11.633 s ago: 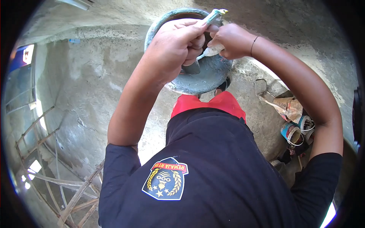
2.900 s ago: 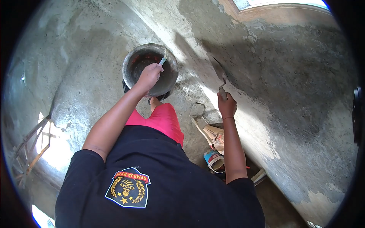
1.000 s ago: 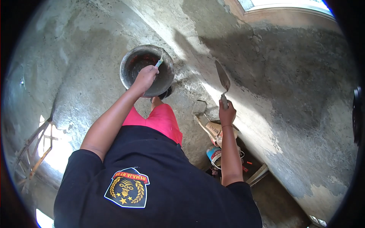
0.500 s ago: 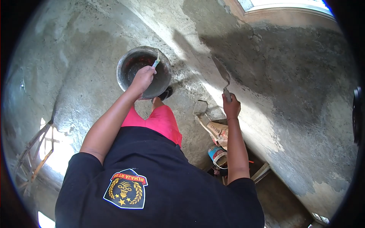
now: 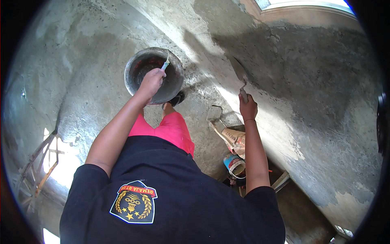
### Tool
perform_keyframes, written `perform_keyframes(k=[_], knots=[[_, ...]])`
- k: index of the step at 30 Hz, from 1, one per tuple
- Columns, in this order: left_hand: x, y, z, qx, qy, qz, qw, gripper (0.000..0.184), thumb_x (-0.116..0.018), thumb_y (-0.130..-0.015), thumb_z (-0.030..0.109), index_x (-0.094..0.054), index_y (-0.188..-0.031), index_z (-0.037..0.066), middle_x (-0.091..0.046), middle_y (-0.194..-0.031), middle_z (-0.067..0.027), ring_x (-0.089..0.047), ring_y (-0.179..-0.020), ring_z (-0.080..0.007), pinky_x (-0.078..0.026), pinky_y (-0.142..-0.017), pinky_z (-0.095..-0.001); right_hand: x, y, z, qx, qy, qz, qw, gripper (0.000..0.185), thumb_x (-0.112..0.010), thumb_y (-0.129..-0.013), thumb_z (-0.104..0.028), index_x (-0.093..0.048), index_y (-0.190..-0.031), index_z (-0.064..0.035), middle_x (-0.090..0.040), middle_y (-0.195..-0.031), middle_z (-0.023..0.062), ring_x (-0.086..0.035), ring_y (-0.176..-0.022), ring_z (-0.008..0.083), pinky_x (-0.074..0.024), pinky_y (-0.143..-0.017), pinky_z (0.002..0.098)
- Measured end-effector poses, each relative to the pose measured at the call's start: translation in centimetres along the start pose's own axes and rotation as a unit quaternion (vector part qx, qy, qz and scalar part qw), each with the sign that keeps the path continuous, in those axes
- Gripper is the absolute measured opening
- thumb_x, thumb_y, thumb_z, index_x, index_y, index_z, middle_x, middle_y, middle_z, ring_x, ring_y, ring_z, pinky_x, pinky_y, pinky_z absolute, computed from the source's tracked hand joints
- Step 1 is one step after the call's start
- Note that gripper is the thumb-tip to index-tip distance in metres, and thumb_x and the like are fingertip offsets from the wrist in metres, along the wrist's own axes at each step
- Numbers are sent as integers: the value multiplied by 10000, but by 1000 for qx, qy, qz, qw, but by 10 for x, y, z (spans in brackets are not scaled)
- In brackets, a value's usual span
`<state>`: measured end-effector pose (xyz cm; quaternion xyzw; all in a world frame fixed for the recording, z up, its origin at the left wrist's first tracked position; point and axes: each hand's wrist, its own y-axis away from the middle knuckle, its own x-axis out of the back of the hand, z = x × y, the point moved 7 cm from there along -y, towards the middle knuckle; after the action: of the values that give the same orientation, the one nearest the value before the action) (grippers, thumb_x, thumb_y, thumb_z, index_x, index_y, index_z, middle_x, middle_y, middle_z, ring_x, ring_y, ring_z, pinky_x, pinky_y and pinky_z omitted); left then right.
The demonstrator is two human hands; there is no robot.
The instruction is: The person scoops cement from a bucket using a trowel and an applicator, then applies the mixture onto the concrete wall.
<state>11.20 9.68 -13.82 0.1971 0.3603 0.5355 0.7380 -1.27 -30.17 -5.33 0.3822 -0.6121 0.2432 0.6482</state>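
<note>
My left hand (image 5: 151, 84) is closed round the pale handle of a tool (image 5: 165, 65), whose far end reaches over the rim of a round grey basin (image 5: 175, 86). Dark wet material lies inside the basin, in front of my legs. On the right, my right hand (image 5: 248, 109) grips the handle of a pointed trowel (image 5: 238, 70). The trowel's blade lies against or very close to the rough grey wall (image 5: 268, 77); contact cannot be made out for certain.
A cement bag (image 5: 235, 139) and a blue-and-white bucket (image 5: 234, 164) stand on the floor below my right arm. Wooden sticks (image 5: 44, 175) lean at the far left. A window frame (image 5: 308, 15) is at the upper right.
Over the last second my right hand has moved up slightly with the trowel. Since the oldest frame, my hands have moved apart, the right one from above the basin to the wall.
</note>
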Motion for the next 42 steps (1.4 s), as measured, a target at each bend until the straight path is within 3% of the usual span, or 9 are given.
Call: perform_keyframes(k=[4, 13, 17, 21, 27, 31, 38, 42], knots=[[-1, 4, 4, 9, 7, 2, 1000, 215, -472, -943, 221, -555, -842, 51, -396, -612, 48, -355, -531, -55, -272, -484, -230, -12, 15, 18, -61, 17, -49, 997, 394, -612, -815, -499, -678, -958, -139, -679, -858, 174, -646, -841, 370, -509, -731, 446], [-1, 1, -2, 10, -15, -6, 1000, 222, -468, -950, 223, -557, -848, 47, -389, -604, 47, -343, -516, -55, -267, -470, -236, 10, -14, -14, 1, 20, -33, 999, 412, -609, -809, -516, -661, -971, -141, -674, -826, 172, -643, -811, 376, -511, -702, 463], [0, 1, -1, 3, -10, -11, 1000, 230, -465, -952, 225, -558, -843, 45, -393, -605, 48, -344, -518, -55, -269, -474, -232, -3, -16, -10, -3, 69, -87, 994, 402, -598, -819, -510, -659, -970, -142, -679, -834, 162, -650, -816, 364, -517, -709, 454], [3, 4, 3, 3, -14, -6, 1000, 235, -459, -955, 227, -559, -842, 46, -396, -606, 48, -346, -521, -54, -275, -479, -230, 1, -20, -23, 39, 58, -51, 996, 414, -596, -816, -517, -659, -979, -141, -682, -854, 158, -654, -821, 358, -520, -714, 450], [7, 7, 4, -4, -13, 0, 1000, 240, -453, -957, 233, -557, -841, 51, -394, -607, 50, -345, -524, -55, -280, -485, -230, -12, -26, -17, -1, 73, -90, 993, 429, -596, -810, -529, -660, -987, -144, -682, -890, 158, -649, -858, 353, -516, -749, 440], [11, 7, -2, 11, -15, 7, 1000, 233, -453, -958, 229, -555, -849, 51, -390, -606, 52, -342, -523, -53, -274, -480, -225, -1, -17, -21, 15, 44, -48, 998, 439, -609, -802, -541, -679, -990, -150, -679, -872, 173, -647, -849, 368, -514, -723, 441], [9, 12, 2, 17, -7, 0, 1000, 222, -455, -957, 225, -550, -844, 58, -387, -596, 52, -341, -513, -48, -260, -466, -227, 6, 2, 17, -20, 60, -64, 996, 419, -640, -788, -521, -680, -978, -149, -681, -862, 160, -648, -832, 359, -515, -713, 428], [10, 8, -2, 17, -21, -3, 1000, 231, -456, -960, 232, -550, -840, 59, -385, -591, 53, -339, -508, -47, -260, -461, -230, 21, -2, -2, 0, 40, -19, 999, 420, -631, -781, -530, -684, -937, -144, -683, -859, 152, -652, -828, 344, -520, -707, 433]])
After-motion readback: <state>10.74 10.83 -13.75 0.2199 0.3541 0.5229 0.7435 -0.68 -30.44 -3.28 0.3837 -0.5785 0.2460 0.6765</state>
